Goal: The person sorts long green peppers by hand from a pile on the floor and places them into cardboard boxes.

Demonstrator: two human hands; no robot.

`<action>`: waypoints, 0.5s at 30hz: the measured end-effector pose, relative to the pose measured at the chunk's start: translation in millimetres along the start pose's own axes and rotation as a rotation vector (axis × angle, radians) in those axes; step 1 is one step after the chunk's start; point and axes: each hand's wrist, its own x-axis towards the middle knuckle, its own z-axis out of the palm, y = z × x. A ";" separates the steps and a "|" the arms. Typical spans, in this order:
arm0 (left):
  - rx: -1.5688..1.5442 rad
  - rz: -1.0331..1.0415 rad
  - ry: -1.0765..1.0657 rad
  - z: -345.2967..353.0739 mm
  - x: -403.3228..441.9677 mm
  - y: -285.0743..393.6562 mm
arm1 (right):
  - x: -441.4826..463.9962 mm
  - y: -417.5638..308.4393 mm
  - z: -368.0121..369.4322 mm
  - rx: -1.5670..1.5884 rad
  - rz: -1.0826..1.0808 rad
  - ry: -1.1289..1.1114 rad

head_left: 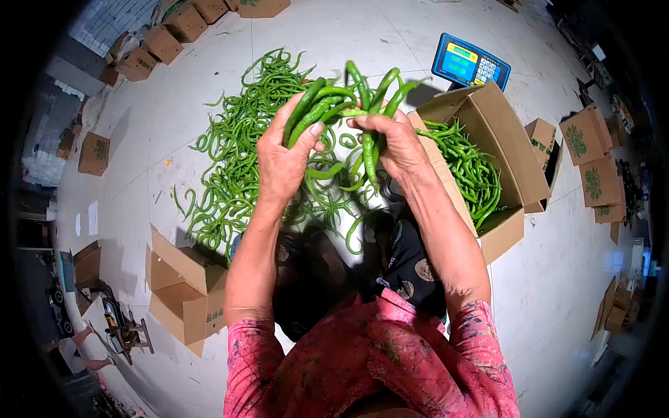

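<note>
My left hand (282, 150) is closed around a bunch of long green chili peppers (311, 111). Close beside it, my right hand (397, 143) grips several more green chili peppers (369, 143), which stick out above and below the fingers. The two bunches nearly meet in front of me. Beneath and to the left, a wide heap of loose chili peppers (237, 153) covers the floor. To the right of my right forearm stands an open cardboard box (498, 129), partly filled with chili peppers (467, 167).
A blue digital scale display (470, 61) rises behind the filled box. Another open cardboard box (185, 289) sits at lower left. More boxes (164, 43) line the back left, and others (592, 164) stand far right. A small stool (125, 327) is at far lower left.
</note>
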 end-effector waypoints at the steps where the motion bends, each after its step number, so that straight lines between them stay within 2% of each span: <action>1: -0.072 -0.042 -0.002 -4.0 0.5 -1.5 | 1.3 -1.8 -0.5 0.005 0.002 0.025; 5: -0.508 -0.193 -0.003 -16.1 11.7 -13.3 | 5.6 -4.0 -7.0 0.170 0.027 0.029; 7: -0.698 -0.169 -0.093 -22.6 15.9 -20.6 | -1.3 -15.5 -0.2 0.066 0.091 -0.012; 9: -0.842 -0.173 -0.124 -25.6 17.4 -23.5 | -10.3 -25.1 7.6 -0.062 0.033 -0.019; 11: -0.909 -0.158 -0.137 -28.5 17.8 -24.4 | -22.8 -47.5 6.5 -0.125 -0.017 -0.045; 15: -0.852 -0.130 -0.140 -32.1 15.8 -25.2 | -67.4 -105.2 -14.0 -0.343 -0.150 0.119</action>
